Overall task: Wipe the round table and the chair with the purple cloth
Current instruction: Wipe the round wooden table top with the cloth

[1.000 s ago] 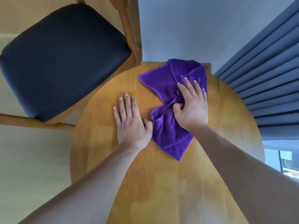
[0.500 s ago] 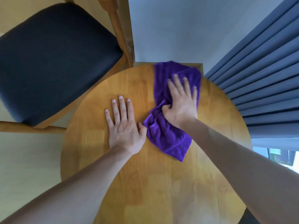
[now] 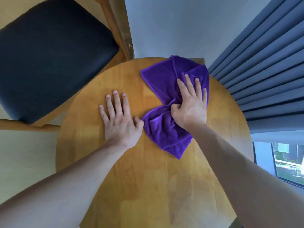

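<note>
The purple cloth lies bunched on the far right part of the round tabletop, its long axis running from the far edge toward the person. The right hand presses it flat: 4 fingers extended on top, thumb tucked into a fold, so the cloth is pinned and partly pinched. The left hand rests flat and released on bare wood, its thumb just touching the cloth. Unwiped tabletop lies left and near; the chair stands far left, untouched.
</note>
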Demonstrator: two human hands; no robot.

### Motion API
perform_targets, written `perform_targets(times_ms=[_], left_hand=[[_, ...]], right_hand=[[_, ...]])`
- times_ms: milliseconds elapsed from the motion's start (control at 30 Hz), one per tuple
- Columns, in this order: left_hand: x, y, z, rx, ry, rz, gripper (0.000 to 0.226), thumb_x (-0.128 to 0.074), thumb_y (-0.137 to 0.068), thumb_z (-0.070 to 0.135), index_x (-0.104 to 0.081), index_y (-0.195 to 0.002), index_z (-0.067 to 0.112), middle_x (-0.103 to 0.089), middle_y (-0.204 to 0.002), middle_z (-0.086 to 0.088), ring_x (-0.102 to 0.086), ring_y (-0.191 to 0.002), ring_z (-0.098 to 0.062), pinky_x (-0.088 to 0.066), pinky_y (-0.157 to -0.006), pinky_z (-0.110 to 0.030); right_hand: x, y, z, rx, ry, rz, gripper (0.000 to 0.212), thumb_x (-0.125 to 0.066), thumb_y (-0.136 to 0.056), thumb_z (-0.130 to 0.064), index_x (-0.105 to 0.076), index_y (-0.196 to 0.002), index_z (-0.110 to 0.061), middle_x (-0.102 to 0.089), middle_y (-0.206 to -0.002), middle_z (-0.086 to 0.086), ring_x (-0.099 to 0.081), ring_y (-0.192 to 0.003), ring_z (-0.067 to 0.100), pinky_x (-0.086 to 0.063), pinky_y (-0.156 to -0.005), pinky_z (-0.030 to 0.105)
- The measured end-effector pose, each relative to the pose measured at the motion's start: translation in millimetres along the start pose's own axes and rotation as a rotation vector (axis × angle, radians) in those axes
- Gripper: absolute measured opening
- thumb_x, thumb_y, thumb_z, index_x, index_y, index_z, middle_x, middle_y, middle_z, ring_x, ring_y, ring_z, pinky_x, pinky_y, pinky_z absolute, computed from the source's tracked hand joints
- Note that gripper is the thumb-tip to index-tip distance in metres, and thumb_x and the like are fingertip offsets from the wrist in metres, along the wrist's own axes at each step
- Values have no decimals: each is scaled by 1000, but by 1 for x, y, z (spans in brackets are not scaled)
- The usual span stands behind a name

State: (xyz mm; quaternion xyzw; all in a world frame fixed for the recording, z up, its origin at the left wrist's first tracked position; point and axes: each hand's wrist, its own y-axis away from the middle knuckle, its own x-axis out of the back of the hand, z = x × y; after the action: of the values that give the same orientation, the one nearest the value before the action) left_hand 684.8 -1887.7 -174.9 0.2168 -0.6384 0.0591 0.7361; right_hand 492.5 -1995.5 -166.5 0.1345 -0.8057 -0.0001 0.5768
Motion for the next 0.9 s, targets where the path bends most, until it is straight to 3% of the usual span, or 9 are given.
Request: perform_targets(times_ms=[100, 233, 333, 433, 500, 600, 767, 833, 900], left_hand=[[5, -1, 0, 4, 10, -24, 89, -26, -87, 45, -6, -164, 5, 3, -173, -20, 5, -159, -40, -4, -126, -66], [14, -2, 13, -121, 58, -95, 92, -52, -89, 46, -7, -164, 17, 8, -173, -14, 9, -160, -31, -5, -123, -71], [31, -16, 38, -258, 91, -250, 121, -70, -77, 64, 12, -162, 38, 30, -169, -3, 23, -157, -36, -4, -120, -76], [48, -35, 75, -350, 3, -448, 148, -91, -61, 56, 23, -155, 51, 45, -161, 4, 33, -152, -42, -7, -115, -80], [51, -38, 97, -337, -106, -563, 159, -97, -60, 48, 31, -155, 43, 50, -158, -1, 35, -149, -47, -9, -114, -83], [49, -31, 111, -295, -213, -600, 168, -99, -60, 45, 41, -152, 24, 52, -156, -8, 36, -146, -52, -11, -113, -83], [49, -29, 105, -303, -258, -600, 171, -98, -56, 54, 36, -155, 15, 49, -158, -8, 34, -148, -51, -11, -114, -82], [49, -30, 106, -302, -258, -595, 172, -97, -55, 58, 36, -155, 16, 49, -159, -7, 32, -149, -51, -13, -114, -82], [48, -31, 106, -313, -264, -582, 174, -96, -51, 64, 35, -156, 18, 47, -160, -6, 31, -150, -50, -16, -115, -81]], right_hand=[[1, 29, 14, -154, -42, 61, 83, -51, -80, -27, -28, -160, -29, -10, -171, -10, 2, -158, 24, 2, -128, 49], [1, 55, 28, -261, -89, 106, 85, -52, -77, -25, -31, -159, -26, -12, -171, -8, 1, -158, 24, 2, -127, 53], [6, 54, 42, -197, -52, 42, 88, -50, -74, -25, -28, -159, -28, -10, -171, -9, 3, -158, 26, 3, -125, 59], [15, 43, 56, -152, 5, -9, 90, -47, -71, -27, -25, -159, -33, -9, -171, -10, 4, -158, 28, 3, -123, 64], [18, 35, 57, -155, 11, -21, 90, -49, -73, -26, -24, -159, -33, -8, -171, -11, 4, -158, 28, 3, -123, 64], [16, 35, 56, -222, -2, 15, 88, -53, -78, -23, -23, -160, -33, -8, -171, -11, 4, -158, 28, 3, -123, 63], [4, 94, 57, -504, -31, 126, 85, -48, -79, -29, -23, -160, -26, -4, -172, -5, 4, -157, 31, -2, -121, 68], [-3, 127, 53, -470, -9, 102, 88, -45, -76, -29, -22, -161, -24, -3, -172, -1, 6, -157, 34, -2, -120, 71], [-6, 146, 56, -312, 72, 8, 90, -45, -76, -30, -20, -162, -24, -2, -172, 2, 8, -156, 37, 0, -118, 74]])
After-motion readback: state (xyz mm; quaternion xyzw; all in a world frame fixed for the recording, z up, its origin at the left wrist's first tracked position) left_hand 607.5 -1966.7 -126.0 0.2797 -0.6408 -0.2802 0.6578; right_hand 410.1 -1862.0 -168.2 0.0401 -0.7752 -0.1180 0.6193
